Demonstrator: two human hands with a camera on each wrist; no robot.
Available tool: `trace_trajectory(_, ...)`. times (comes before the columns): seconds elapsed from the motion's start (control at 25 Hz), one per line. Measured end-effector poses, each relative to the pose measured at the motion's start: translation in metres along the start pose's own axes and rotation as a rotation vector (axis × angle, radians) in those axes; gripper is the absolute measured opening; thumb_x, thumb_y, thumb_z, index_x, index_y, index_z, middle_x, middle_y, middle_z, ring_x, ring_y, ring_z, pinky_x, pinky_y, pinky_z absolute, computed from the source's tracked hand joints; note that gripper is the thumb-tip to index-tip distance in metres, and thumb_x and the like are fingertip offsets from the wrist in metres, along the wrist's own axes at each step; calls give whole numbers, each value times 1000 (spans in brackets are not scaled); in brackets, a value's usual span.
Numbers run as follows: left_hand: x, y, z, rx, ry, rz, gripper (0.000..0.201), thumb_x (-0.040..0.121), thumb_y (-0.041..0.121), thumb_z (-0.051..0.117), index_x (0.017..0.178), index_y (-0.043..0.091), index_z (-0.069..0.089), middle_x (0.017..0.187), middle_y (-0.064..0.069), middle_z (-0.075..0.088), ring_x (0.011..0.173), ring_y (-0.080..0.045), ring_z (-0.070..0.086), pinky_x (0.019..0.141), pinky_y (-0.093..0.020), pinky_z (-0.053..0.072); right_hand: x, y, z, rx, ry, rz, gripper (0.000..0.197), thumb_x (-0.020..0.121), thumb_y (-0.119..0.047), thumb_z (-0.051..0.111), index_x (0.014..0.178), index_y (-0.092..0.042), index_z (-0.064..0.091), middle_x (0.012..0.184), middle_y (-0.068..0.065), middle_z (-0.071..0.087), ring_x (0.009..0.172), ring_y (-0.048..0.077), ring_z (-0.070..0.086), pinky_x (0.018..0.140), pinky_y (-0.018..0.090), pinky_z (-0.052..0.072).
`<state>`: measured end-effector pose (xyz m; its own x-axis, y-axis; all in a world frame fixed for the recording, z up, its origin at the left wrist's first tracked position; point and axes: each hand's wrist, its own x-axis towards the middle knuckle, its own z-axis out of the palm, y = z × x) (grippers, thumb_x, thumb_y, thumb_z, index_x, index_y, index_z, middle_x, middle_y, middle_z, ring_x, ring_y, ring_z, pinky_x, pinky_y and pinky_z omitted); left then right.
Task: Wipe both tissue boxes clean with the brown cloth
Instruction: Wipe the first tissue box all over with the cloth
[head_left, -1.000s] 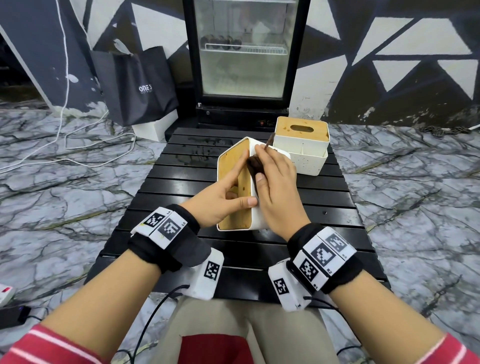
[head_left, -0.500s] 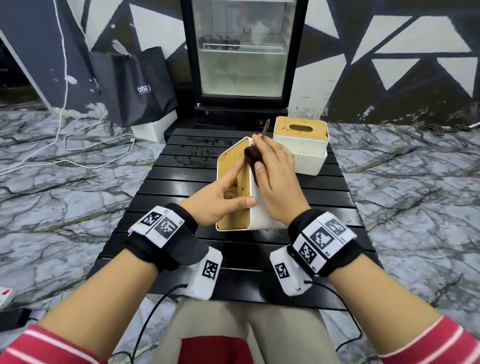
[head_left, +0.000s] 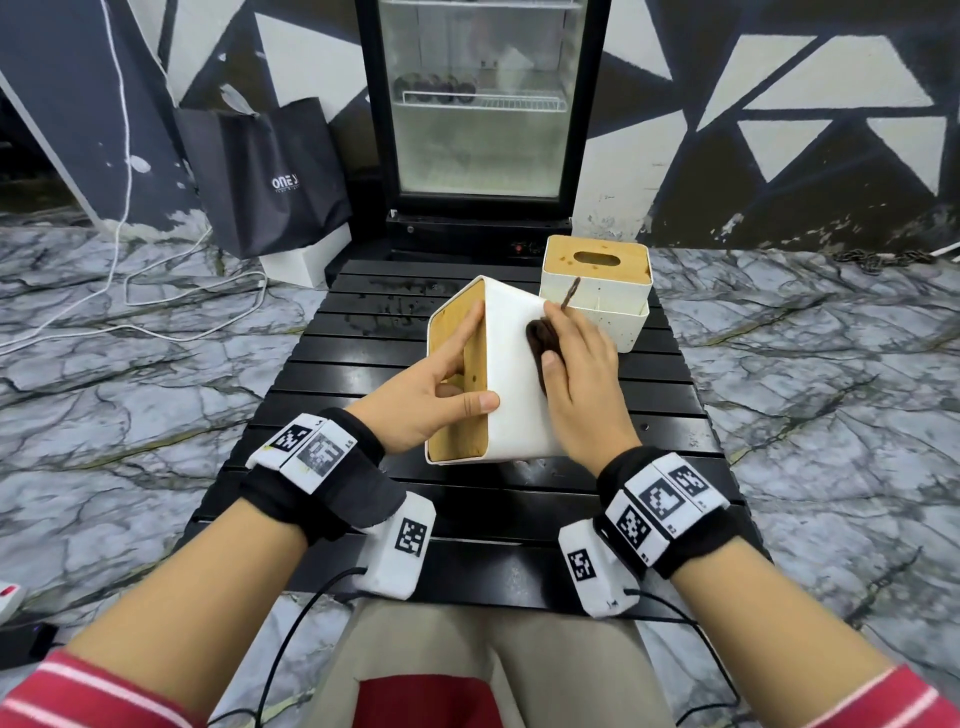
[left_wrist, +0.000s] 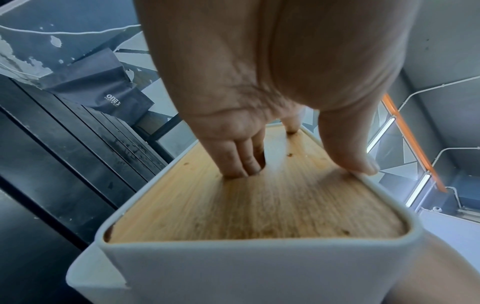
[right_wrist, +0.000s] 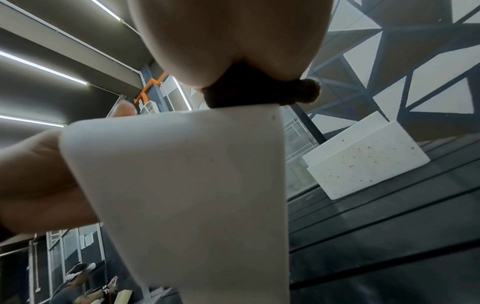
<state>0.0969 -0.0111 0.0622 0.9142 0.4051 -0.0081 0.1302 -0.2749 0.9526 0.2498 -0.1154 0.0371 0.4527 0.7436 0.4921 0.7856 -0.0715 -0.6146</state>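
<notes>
1. The near tissue box (head_left: 511, 384) lies tipped on its side on the black slatted table (head_left: 670, 415), wooden lid facing left.
2. The left hand (head_left: 426, 395) steadies it, fingers in the lid slot, thumb hooked over the white edge.
3. The right hand (head_left: 582, 379) presses the bunched brown cloth (head_left: 540, 340) onto the upturned white side (fingers closed over it).
4. The second tissue box (head_left: 597, 291) stands upright just behind, speckled.
</notes>
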Motion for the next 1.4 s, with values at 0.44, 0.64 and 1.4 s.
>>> trace_trajectory(0.44,1,3,3,39,16,13,91,89,13,61,149,36,-3,142,5,42,103,-1,59,89,-12,44,-36,-12,11,6,59,-110,52,90,-29,26,139,-13,34,141,9,38,128,14,20,111,20,9)
trace_trajectory(0.64,1,4,2,23,42,15,86,91,9,55,148,37,-4,134,14,45,98,6,59,83,-8,44,-32,-12,13,19,84,-103,52,90,-28,25,137,-12,36,140,9,39,127,15,21,110,21,10)
trace_trajectory(1.4,-23,4,0,-17,-65,10,90,77,9,61,138,51,10,128,1,57,112,-9,58,95,-24,47,38,-19,-31,5,-150,-175,40,93,-12,34,132,-12,44,133,6,49,123,22,40,103,23,23)
